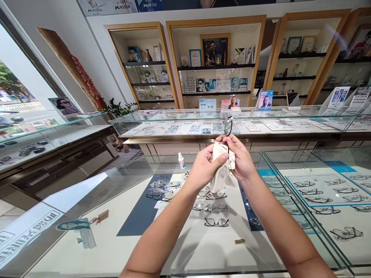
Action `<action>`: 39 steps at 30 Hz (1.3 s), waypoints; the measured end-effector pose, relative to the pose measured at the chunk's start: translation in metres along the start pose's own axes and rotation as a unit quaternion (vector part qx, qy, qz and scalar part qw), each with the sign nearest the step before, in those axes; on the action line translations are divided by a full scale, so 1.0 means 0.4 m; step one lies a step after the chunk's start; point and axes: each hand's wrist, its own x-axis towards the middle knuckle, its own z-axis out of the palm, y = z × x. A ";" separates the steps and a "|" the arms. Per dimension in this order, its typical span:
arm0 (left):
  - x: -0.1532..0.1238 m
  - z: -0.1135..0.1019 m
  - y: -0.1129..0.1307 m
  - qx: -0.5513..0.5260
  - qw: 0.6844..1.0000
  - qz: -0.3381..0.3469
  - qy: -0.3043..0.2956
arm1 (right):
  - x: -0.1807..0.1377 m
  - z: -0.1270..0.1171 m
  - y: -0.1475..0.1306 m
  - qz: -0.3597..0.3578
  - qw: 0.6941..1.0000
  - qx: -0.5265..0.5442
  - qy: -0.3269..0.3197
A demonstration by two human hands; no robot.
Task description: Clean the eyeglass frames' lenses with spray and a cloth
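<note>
Both hands meet in front of me, above the glass counter. My left hand is closed on a cream cleaning cloth, its thumb pressed on the fabric. My right hand is closed at the cloth's other side and grips a pair of eyeglasses. One lens and a dark rim stick up above the fingertips. The cloth hides the rest of the eyeglasses, and its loose end hangs below the hands. Just left of my left hand, a small white spray bottle stands upright on the counter.
Several eyeglasses lie in the display case below. A card holder and a brown key fob are at the left, and a small gold piece at the front. Another glass display counter stands ahead, before wooden-framed shelves.
</note>
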 end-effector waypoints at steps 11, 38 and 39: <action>-0.020 0.047 -0.021 -0.009 0.986 0.101 0.130 | -0.045 0.051 0.030 -0.026 0.999 -0.016 0.006; -0.010 0.027 -0.014 0.075 0.988 0.098 0.094 | -0.049 0.055 0.032 -0.044 0.998 -0.027 0.035; -0.013 0.034 -0.017 0.068 0.986 0.103 0.111 | -0.053 0.060 0.034 -0.045 0.998 -0.034 0.029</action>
